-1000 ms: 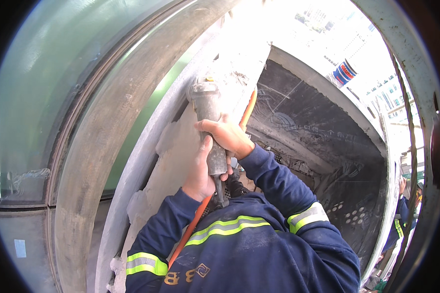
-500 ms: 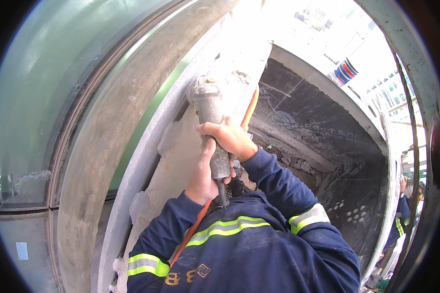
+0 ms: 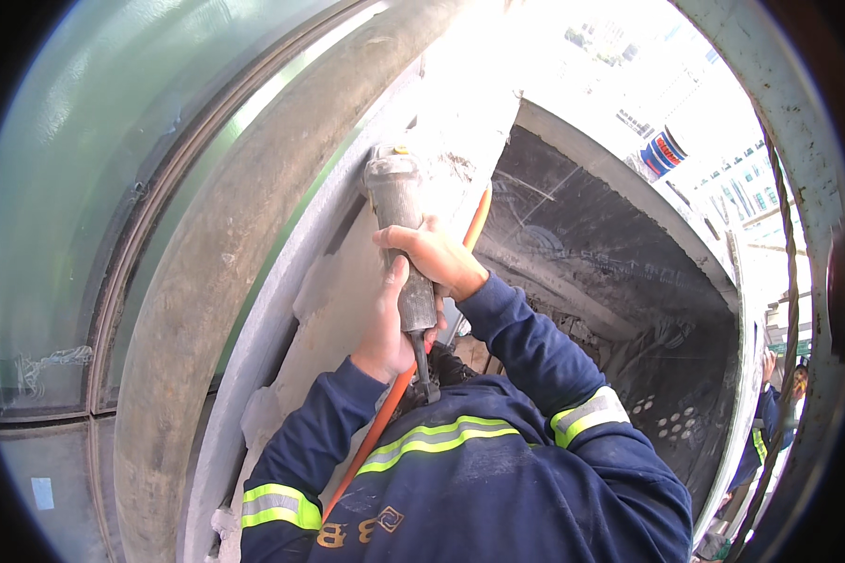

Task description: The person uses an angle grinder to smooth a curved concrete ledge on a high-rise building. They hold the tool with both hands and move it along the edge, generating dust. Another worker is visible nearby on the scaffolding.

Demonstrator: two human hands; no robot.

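Observation:
Both my hands grip a dusty grey angle grinder, which is held lengthwise in front of my chest with its head pointing away from me. My right hand wraps the middle of the body from the right, thumb across the top. Lower down, my left hand holds the rear end from the left and below. A dark cord sleeve comes out of the grinder's back. The head lies over a pale, rough concrete ledge; any disc under it is hidden. Glare washes out the area beyond.
A thick dusty pipe curves along green glass panels on the left. An orange hose runs past my left arm. To the right are a dark panelled recess, a blue-and-red bucket, a rope and another person.
The grinder and both hands have shifted slightly left in view, the grip unchanged. More of the orange hose shows beside my left wrist.

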